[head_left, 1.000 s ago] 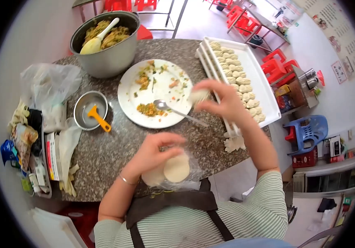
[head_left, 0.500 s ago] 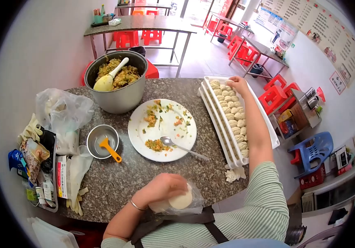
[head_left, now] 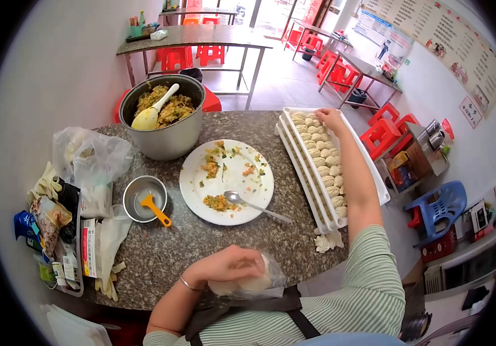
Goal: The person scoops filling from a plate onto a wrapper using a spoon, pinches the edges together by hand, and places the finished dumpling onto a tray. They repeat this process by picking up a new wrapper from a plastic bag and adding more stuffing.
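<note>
Fingers of the right hand [head_left: 330,119] were bent down over the far end of the dumpling rows at the upper right of the frame, thumb and fingertips drawn close together, though whether they pinched a dumpling could not be told, since the hand itself covered the spot. Pleated dumplings [head_left: 324,161] lay side by side in a white tray [head_left: 333,225] that ran down the right of the frame. For work at that crowded end, a light touch from above seemed best: fingertips high on the dough, pleats facing up, the piece lowered straight and let go without pressing or nudging its neighbours, the wrist clear of the rows. At the bottom centre the left hand [head_left: 228,266], its fingers half curled, lay over round wrappers [head_left: 256,281] on a clear plastic bag [head_left: 276,281]; the view did not show whether it gripped one. Relaxed fingers there would likely have spared the thin dough from creasing. Near the middle of the frame, a white plate [head_left: 190,196] held scraps of filling [head_left: 218,202] and a metal spoon [head_left: 268,214], its handle jutting over the rim toward the tray
</note>
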`<state>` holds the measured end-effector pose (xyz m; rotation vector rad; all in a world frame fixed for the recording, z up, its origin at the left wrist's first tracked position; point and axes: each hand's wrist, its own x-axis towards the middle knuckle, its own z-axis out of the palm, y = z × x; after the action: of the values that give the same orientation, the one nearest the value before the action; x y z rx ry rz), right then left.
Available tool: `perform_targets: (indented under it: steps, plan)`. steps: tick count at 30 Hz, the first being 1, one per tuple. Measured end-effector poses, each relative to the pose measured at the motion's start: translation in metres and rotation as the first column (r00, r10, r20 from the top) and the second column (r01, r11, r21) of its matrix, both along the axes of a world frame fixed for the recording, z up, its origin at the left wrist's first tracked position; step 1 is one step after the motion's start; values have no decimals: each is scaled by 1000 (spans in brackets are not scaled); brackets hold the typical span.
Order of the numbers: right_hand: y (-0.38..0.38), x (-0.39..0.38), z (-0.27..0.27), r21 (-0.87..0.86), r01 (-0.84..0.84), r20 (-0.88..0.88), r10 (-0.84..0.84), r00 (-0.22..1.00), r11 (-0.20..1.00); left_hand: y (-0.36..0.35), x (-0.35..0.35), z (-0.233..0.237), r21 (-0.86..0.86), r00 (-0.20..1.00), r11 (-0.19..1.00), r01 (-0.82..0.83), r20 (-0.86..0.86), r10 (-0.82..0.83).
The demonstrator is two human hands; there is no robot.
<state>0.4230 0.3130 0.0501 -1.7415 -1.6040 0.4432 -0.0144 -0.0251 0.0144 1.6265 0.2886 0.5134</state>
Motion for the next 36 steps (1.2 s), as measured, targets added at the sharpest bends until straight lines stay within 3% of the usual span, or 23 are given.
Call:
perform_targets:
  steps: [2,3,5,6,8,10,11,12,14,16,18,20,22,23,24,26,30,32,34,36]
  plan:
    - [7,4,-7,-44,-86,-117,80,990,995,-1,2,-5,-99,984,994,-39,169,56]
    - [-5,-5,3,21,-8,7,8,1000,1000,-1,0,-4,-98,985,994,-38,162,54]
    - [-5,-8,15,111,4,76,-12,997,994,1,-5,-2,-384,976,916,-115,130,176]
    - [-10,-9,17,199,5,154,-36,987,980,1,-5,-4,-407,962,895,-182,114,248]
    - [-46,-41,41,235,-148,39,143,989,960,2,-4,6,-549,888,750,-369,31,459]
    - [-120,-101,71,209,-299,28,300,953,931,4,6,18,-736,747,519,-435,27,664]
    - [-157,-124,73,170,-365,141,344,928,915,12,-6,-7,-744,758,571,-347,136,638]
    - [-193,-145,71,127,-432,249,393,885,893,14,-9,-8,-790,730,530,-307,161,664]
    - [-264,-185,61,-97,-466,297,472,830,880,17,-14,-8,-805,700,509,-305,174,693]
    - [-293,-190,13,-69,-542,417,518,747,838,12,-12,8,-811,698,498,-306,165,697]
    - [-306,-199,-15,-261,-448,324,514,794,855,6,-7,16,-820,700,490,-296,162,695]
    - [-307,-199,-43,-195,-484,278,521,807,853,1,-7,16,-795,749,548,-260,192,634]
    - [-301,-200,-61,-168,-520,249,547,800,837,-6,-10,8,-803,752,532,-269,169,637]
    - [-296,-202,-68,-6,-543,184,535,825,840,-10,-12,6,-814,735,516,-266,175,655]
    - [-288,-206,-67,-1,-545,174,536,826,839,-12,-13,4,-825,718,501,-262,180,672]
    - [-268,-214,-62,218,-518,177,489,854,827,-16,-16,-4,-839,696,463,-286,150,702]
    - [-231,-241,-48,49,-398,-15,399,917,916,-20,-13,-19,-876,646,369,-310,91,758]
    - [-226,-249,-58,82,-503,6,504,863,860,-22,-21,-25,-869,650,366,-334,69,757]
    - [-245,-246,-59,30,-506,-12,507,862,862,-27,-33,-33,-864,647,356,-357,46,761]
    - [-265,-233,-60,-135,-495,-101,485,869,859,-32,-42,-43,-890,573,264,-373,3,819]
